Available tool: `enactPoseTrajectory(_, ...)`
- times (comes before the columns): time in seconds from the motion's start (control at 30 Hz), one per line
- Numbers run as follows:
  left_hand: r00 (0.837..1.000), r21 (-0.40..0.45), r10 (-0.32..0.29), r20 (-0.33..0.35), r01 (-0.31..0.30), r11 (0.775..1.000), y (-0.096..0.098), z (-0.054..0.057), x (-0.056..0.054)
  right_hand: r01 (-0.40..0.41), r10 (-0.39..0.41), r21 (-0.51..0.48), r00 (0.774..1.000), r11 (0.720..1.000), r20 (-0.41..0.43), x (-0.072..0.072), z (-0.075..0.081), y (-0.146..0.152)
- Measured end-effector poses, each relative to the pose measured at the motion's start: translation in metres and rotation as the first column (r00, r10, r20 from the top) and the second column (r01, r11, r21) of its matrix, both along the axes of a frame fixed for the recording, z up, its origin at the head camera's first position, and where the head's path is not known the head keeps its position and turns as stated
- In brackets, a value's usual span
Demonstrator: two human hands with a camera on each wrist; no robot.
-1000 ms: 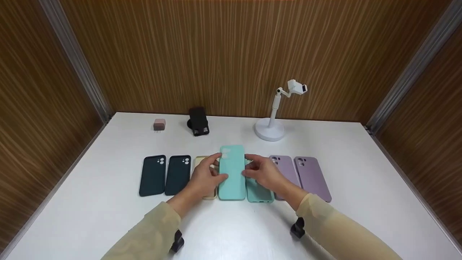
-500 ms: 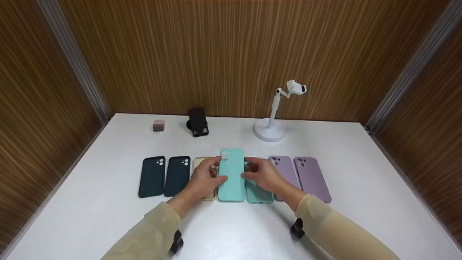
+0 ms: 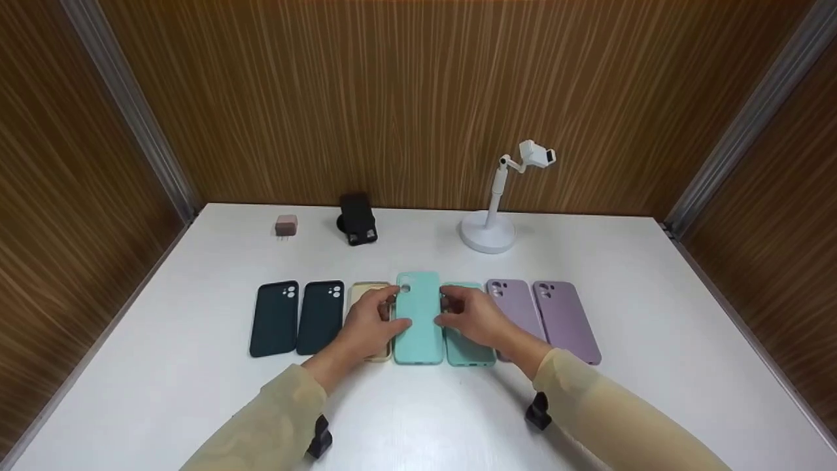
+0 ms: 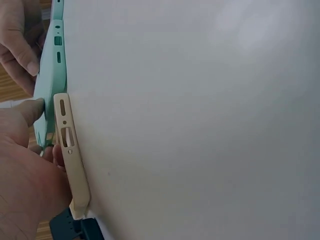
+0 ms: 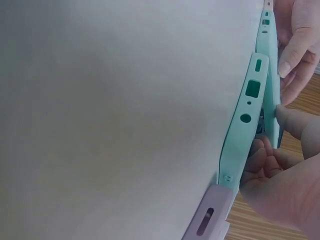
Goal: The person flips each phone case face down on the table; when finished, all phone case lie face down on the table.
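A mint phone case [image 3: 418, 333] lies back side up in the middle of a row of cases. My left hand [image 3: 366, 324] holds its left edge between thumb and fingers, and my right hand [image 3: 480, 317] holds the right edge. In the right wrist view, the held case [image 5: 270, 90] slants up from the table towards its far end. A beige case [image 3: 361, 293] is partly hidden under my left hand. Beneath my right hand is a second mint case [image 3: 471, 354], partly covered.
Two dark cases [image 3: 274, 320] lie at the row's left, two purple cases [image 3: 566, 320] at its right. Behind stand a pink plug charger [image 3: 286, 226], a black phone-shaped item [image 3: 358, 219] and a white stand [image 3: 488, 233]. Wood-grain panels [image 3: 418, 98] enclose the white table.
The far end of the held mint case has come down towards the table, both hands lowering with it. The other cases stay in place.
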State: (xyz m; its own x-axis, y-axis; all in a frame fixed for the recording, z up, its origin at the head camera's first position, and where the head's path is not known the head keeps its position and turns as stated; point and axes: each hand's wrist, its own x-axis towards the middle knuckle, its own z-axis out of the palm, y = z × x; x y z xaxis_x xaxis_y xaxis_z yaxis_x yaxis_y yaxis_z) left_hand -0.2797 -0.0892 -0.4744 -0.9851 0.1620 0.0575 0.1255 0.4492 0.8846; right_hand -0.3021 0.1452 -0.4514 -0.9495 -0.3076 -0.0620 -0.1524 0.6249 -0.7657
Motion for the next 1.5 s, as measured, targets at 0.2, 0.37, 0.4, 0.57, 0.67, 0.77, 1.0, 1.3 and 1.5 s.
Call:
enactPoseTrajectory(0.2,1.0,-0.007,0.002,-0.003,-0.002,1.0,-0.001,0.0,0.002,0.001,-0.001,0.002,1.0,1.0,0.019,0.001,0.001,-0.001)
enactPoseTrajectory(0.37,1.0,-0.025,0.01,-0.006,-0.01,1.0,-0.002,0.001,0.002,0.011,-0.011,0.0,0.999,1.0,0.03,0.001,0.002,-0.003)
enactPoseTrajectory(0.4,1.0,-0.03,0.01,-0.008,-0.01,1.0,-0.003,0.001,0.002,0.012,-0.012,-0.002,0.999,1.0,0.031,0.001,0.002,-0.003)
enactPoseTrajectory(0.57,1.0,-0.044,0.004,-0.021,-0.005,0.999,-0.004,0.001,0.002,0.016,-0.015,-0.013,0.999,1.0,0.032,0.0,0.003,-0.005)
enactPoseTrajectory(0.67,1.0,-0.043,0.005,-0.021,-0.006,0.999,-0.004,0.001,0.002,0.019,-0.018,-0.017,0.999,1.0,0.028,0.0,0.003,-0.006)
enactPoseTrajectory(0.77,1.0,-0.041,0.005,-0.025,-0.006,0.999,-0.004,0.001,0.002,0.014,-0.014,-0.014,1.0,1.0,0.019,-0.001,0.001,-0.006)
enactPoseTrajectory(1.0,0.999,-0.026,0.031,-0.026,-0.032,0.999,-0.008,0.01,0.004,0.022,-0.02,-0.041,0.999,0.999,0.037,-0.003,0.005,-0.006)
enactPoseTrajectory(1.3,0.994,-0.044,0.109,-0.025,-0.11,0.993,-0.034,0.029,0.0,-0.009,0.015,-0.124,0.999,0.992,0.041,0.001,0.024,-0.02)
enactPoseTrajectory(1.5,0.99,-0.053,0.136,-0.026,-0.137,0.989,-0.057,0.023,-0.006,-0.042,0.05,-0.155,0.998,0.987,0.047,0.002,0.026,-0.044)
